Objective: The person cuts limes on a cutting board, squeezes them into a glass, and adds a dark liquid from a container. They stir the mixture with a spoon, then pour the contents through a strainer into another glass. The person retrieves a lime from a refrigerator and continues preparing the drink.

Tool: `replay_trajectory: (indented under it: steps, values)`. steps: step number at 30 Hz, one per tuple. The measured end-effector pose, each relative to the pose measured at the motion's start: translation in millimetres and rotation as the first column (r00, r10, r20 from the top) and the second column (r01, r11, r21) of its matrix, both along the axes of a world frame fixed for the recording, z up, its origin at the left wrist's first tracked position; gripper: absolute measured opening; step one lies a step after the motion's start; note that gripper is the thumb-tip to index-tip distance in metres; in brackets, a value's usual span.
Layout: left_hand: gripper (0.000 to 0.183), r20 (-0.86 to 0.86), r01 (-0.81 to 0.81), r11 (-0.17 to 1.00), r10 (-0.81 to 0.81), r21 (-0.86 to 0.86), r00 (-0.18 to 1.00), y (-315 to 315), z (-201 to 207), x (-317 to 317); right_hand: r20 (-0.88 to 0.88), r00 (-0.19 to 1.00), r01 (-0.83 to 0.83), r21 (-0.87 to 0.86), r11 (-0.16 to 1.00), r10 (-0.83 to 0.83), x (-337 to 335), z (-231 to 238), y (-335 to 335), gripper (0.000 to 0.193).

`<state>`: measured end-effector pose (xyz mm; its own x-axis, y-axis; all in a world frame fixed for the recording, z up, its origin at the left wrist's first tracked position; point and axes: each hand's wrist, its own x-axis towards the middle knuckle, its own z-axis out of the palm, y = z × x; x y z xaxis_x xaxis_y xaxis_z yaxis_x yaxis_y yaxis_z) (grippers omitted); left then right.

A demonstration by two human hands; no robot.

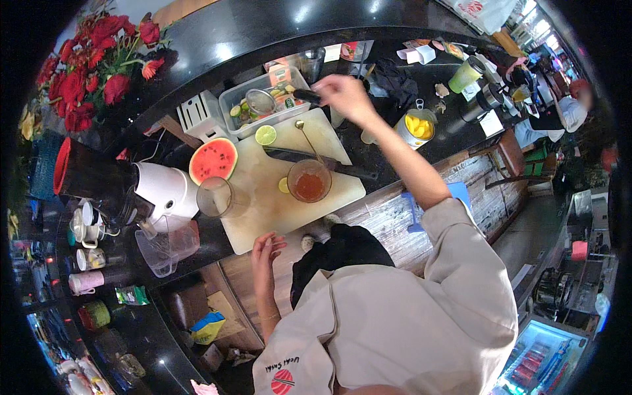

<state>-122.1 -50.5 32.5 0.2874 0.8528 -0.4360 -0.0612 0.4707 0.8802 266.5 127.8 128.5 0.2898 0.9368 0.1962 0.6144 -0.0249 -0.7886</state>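
Note:
My right hand (343, 97) reaches to the far side and is closed on the black handle of a small mesh strainer (261, 102). The strainer's bowl is over a clear plastic bin (230, 99) of cut fruit and scraps. My left hand (266, 251) hangs by the near edge of the cutting board (263, 227), its fingers loosely bent and apart, holding nothing. On the board are a glass of reddish liquid (309, 184), an empty-looking glass (216, 197), a halved watermelon (214, 160), a lime half (266, 135), a long spoon (307, 138) and a dark knife (289, 155).
A white juicer (164, 197) stands left of the board, near a clear plastic container (168, 247). To the right are an opened can of yellow fruit (419, 127) and a green-filled cup (466, 74). Red flowers (99, 62) stand far left. Another person (569, 113) is far right.

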Motion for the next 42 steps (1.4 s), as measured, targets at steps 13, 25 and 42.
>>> replay_trajectory:
  steps: [13,25,42]
  values:
    - [0.031,-0.053,0.047,0.999,-0.048,-0.016,0.997,6,10,16,-0.032,0.843,0.531,-0.115,0.840,-0.537,160,-77,36,0.054]
    - [0.029,-0.043,0.007,0.998,-0.009,-0.059,0.999,5,14,22,0.300,0.951,-0.020,0.309,0.951,-0.077,16,-30,-70,0.018]
    - [0.029,-0.033,-0.039,0.999,0.038,-0.031,0.999,5,16,19,0.582,0.737,0.073,-0.575,0.815,0.345,-59,-103,-7,0.033]
